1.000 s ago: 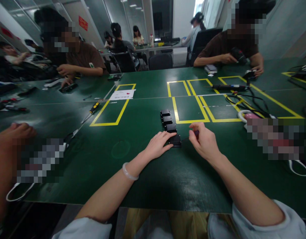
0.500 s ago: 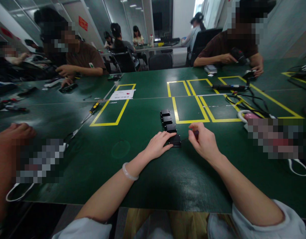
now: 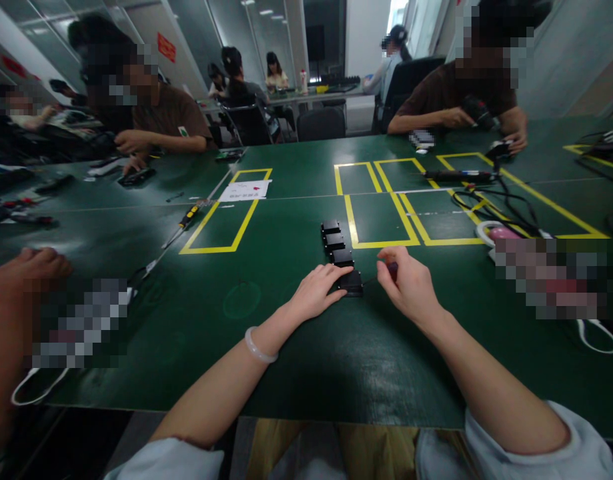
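Four fingers and the thumb of my left hand (image 3: pixel 320 291) brace the nearest small black box (image 3: pixel 351 285) flat against the table. My right hand (image 3: pixel 409 283) is closed around the dark handle of a small screwdriver (image 3: pixel 394 269). Its thin shaft points left, toward the right side of that box; whether the tip touches a screw is too small to tell. Beyond my left fingers, several similar black boxes (image 3: pixel 334 241) stand in a slanting row leading away from me. Most of the screwdriver handle is hidden inside my right hand.
Yellow tape outlines (image 3: pixel 354 227) mark the green table (image 3: pixel 306 373). A yellow-black screwdriver (image 3: pixel 190 215) and a paper sheet (image 3: pixel 245 191) lie left. Black cables (image 3: pixel 516 207) and a pink-white item (image 3: pixel 504 233) are right. A co-worker's hand (image 3: pixel 29 270) rests at far left; others sit opposite.
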A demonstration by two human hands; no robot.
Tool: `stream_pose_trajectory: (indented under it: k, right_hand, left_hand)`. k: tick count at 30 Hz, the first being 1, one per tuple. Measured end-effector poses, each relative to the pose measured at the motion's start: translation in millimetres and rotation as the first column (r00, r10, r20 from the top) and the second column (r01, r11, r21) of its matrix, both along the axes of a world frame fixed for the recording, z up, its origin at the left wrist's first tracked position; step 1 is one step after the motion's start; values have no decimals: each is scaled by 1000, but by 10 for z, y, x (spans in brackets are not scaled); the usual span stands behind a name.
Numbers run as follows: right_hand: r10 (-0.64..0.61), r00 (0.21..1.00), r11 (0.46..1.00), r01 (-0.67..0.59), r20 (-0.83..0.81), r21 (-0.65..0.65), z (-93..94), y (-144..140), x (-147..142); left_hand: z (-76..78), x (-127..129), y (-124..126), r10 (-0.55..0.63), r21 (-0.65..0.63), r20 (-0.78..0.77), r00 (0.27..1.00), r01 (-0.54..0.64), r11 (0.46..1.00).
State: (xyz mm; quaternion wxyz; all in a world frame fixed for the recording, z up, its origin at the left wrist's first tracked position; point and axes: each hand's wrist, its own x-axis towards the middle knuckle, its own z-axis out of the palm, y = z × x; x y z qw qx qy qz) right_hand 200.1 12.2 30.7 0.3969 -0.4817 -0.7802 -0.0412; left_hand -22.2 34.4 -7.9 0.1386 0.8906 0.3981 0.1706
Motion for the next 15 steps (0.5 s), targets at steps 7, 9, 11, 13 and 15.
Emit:
stream_pose_trajectory:
  k: [7,9,11,13,15]
  right_hand:
    - [3,1000,1000,-3,2,-22,14,-6,10]
    - [1,1000,1000,-1,-4,-27,8,-1,12]
    - [0,1000,999,0,-13,-35,1,3,11]
    - [-2,1000,999,1,-21,-39,-3,5,10]
    - [0,1000,999,-1,-24,-40,-1,3,8]
  left_hand:
    - [1,-6,1,-5,-3,5,1000,5,1000]
    - [-6,-6,2,-5,-3,10,1000,5,1000]
    - [-10,-6,2,-3,-5,13,1000,3,1000]
    - [-12,-5,2,-1,-8,14,1000,1,1000]
    - [-11,-4,1,-1,-9,13,1000,1,1000]
